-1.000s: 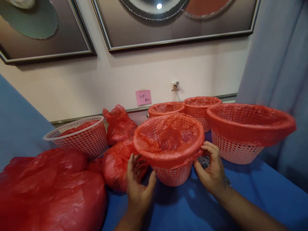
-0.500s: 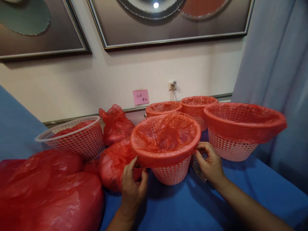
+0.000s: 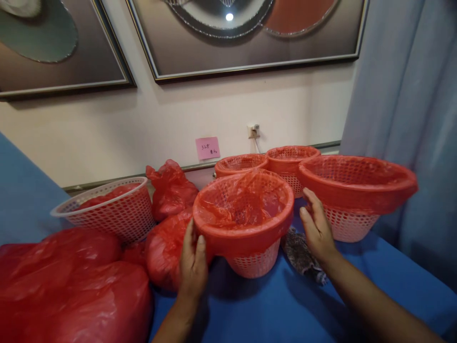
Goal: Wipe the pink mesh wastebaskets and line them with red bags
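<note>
A plastic mesh basket (image 3: 255,265) stands upright in the middle, lined with a thin red plastic bag (image 3: 246,240) folded over its rim. The bag sags in wrinkles inside. At the left of the rim, my left hand (image 3: 193,264) is open, thumb and fingers apart, close against the folded bag; whether it touches is hard to tell. My right hand (image 3: 317,231) is open and off the basket, to the right of it, holding nothing. Below that hand, a crumpled dark grey cloth-like thing (image 3: 302,255) lies on the blue table covering (image 3: 246,309).
A wide lined basket (image 3: 352,226) stands at right, with two smaller lined baskets (image 3: 241,163) (image 3: 293,183) behind. Full red bags (image 3: 82,286) (image 3: 167,252) and a white basket (image 3: 132,216) crowd the left. A pink note (image 3: 207,148) is on the wall.
My right hand has let go of the bag's edge and moved up and away with its fingers spread. My left hand has opened and shifted slightly up along the rim.
</note>
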A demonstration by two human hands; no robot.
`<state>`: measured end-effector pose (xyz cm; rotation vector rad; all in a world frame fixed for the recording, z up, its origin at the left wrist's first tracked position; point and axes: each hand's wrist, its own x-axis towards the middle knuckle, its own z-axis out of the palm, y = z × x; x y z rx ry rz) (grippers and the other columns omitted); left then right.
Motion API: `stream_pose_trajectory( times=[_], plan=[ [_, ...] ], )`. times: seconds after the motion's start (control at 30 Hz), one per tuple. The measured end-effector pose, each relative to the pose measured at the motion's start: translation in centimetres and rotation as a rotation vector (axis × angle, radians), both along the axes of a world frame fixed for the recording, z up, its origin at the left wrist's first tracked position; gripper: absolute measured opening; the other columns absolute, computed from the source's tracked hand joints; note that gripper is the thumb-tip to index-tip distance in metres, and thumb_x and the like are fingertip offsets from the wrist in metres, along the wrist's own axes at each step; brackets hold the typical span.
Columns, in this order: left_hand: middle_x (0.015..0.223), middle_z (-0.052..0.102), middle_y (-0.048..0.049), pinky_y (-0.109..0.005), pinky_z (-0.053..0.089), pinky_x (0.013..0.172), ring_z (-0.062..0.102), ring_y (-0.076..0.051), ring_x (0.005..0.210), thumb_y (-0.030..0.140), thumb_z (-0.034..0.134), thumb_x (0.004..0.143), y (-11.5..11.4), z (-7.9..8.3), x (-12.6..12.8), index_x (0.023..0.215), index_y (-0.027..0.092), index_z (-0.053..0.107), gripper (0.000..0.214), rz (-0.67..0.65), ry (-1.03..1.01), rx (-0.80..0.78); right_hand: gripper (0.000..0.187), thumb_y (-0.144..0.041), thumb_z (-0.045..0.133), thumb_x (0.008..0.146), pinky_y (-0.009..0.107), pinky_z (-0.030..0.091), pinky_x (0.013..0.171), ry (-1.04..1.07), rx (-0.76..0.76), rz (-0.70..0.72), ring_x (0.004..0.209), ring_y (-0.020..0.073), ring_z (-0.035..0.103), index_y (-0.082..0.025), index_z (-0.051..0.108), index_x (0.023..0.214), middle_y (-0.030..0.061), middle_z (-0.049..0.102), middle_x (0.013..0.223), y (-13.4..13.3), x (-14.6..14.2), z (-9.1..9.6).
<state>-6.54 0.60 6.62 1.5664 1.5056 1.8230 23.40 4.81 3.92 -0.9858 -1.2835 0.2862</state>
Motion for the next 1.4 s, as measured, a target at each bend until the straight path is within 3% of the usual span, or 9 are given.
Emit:
stream_pose_trajectory(
  times=[0.13,0.27,0.43,0.57,0.77,0.97,1.13,1.27,1.4],
  plan=[
    [0.143,0.065,-0.0142,-0.058,0.045,0.118,0.056,-0.036,0.140,0.060,0.055,0.095,0.6,-2.2,-1.2,0.134,0.024,0.064,0.053,-0.033,0.031,-0.189,0.047,-0.052,0.047,0.103,0.059,0.049,0.113,0.079,-0.153,0.231,0.134,0.0318,0.061,-0.028,0.057,0.143,0.0109,0.064,0.145,0.5,-0.6,-0.9],
    [0.147,0.061,-0.0179,-0.062,0.041,0.119,0.057,-0.038,0.138,0.063,0.059,0.092,0.6,-3.6,-3.6,0.139,0.024,0.059,0.061,0.016,-0.005,-0.280,0.041,-0.053,0.050,0.102,0.057,0.057,0.103,0.125,-0.280,0.286,0.116,0.0303,0.071,-0.026,0.066,0.128,0.0109,0.074,0.127,0.1,-0.3,-5.1],
    [0.157,0.051,-0.0095,-0.065,0.041,0.120,0.052,-0.040,0.142,0.058,0.070,0.085,-0.9,-0.1,-2.9,0.153,0.033,0.046,0.077,0.135,0.275,0.024,0.026,-0.042,0.056,0.095,0.051,0.065,0.085,0.050,-0.356,0.239,0.092,0.0280,0.077,-0.024,0.072,0.107,0.0082,0.079,0.101,-1.2,1.2,-10.5],
    [0.156,0.053,0.0042,-0.065,0.030,0.127,0.046,-0.038,0.146,0.052,0.075,0.080,-1.0,3.8,-0.7,0.146,0.047,0.052,0.070,0.040,0.643,0.328,0.024,-0.027,0.056,0.091,0.051,0.064,0.090,-0.177,-0.248,0.030,0.103,0.0286,0.074,-0.026,0.072,0.109,0.0091,0.075,0.115,-3.2,2.4,-11.5],
    [0.134,0.071,-0.0061,-0.069,0.028,0.124,0.051,-0.042,0.140,0.045,0.077,0.076,1.0,6.9,0.8,0.103,0.034,0.078,0.029,-0.159,0.714,0.278,0.042,-0.024,0.057,0.094,0.062,0.050,0.108,-0.434,-0.088,-0.347,0.135,0.0350,0.055,-0.022,0.057,0.135,0.0182,0.052,0.147,-4.3,5.3,-8.5],
    [0.121,0.077,-0.0058,-0.068,0.038,0.119,0.059,-0.041,0.131,0.043,0.076,0.073,1.2,7.6,-0.3,0.076,0.033,0.074,0.011,-0.237,0.689,0.230,0.059,-0.033,0.064,0.093,0.065,0.037,0.113,-0.607,0.149,-0.759,0.146,0.0420,0.040,-0.023,0.047,0.148,0.0187,0.044,0.156,-2.5,13.3,-0.2],
    [0.130,0.073,0.0043,-0.071,0.038,0.117,0.060,-0.038,0.130,0.040,0.068,0.079,0.2,7.1,-1.6,0.083,0.037,0.072,0.007,-0.183,0.781,0.327,0.036,-0.039,0.062,0.093,0.056,0.039,0.102,-0.860,0.012,-0.650,0.116,0.0370,0.061,-0.018,0.065,0.122,0.0159,0.071,0.116,0.5,18.4,4.1],
    [0.134,0.069,0.0136,-0.072,0.034,0.120,0.056,-0.038,0.136,0.040,0.066,0.079,-0.8,7.1,-2.0,0.084,0.042,0.070,0.007,-0.138,0.772,0.299,0.017,-0.033,0.057,0.093,0.044,0.040,0.085,-0.868,-0.003,-0.556,0.082,0.0270,0.062,-0.020,0.066,0.087,0.0074,0.069,0.080,1.6,19.3,4.4],
    [0.137,0.066,0.0160,-0.076,0.031,0.120,0.051,-0.042,0.140,0.039,0.068,0.078,-1.6,7.2,-2.2,0.086,0.045,0.070,0.010,-0.129,0.738,0.273,0.017,-0.031,0.054,0.095,0.042,0.038,0.083,-0.843,0.099,-0.468,0.080,0.0253,0.061,-0.021,0.063,0.084,0.0059,0.067,0.078,0.9,18.1,4.4]
  ],
)
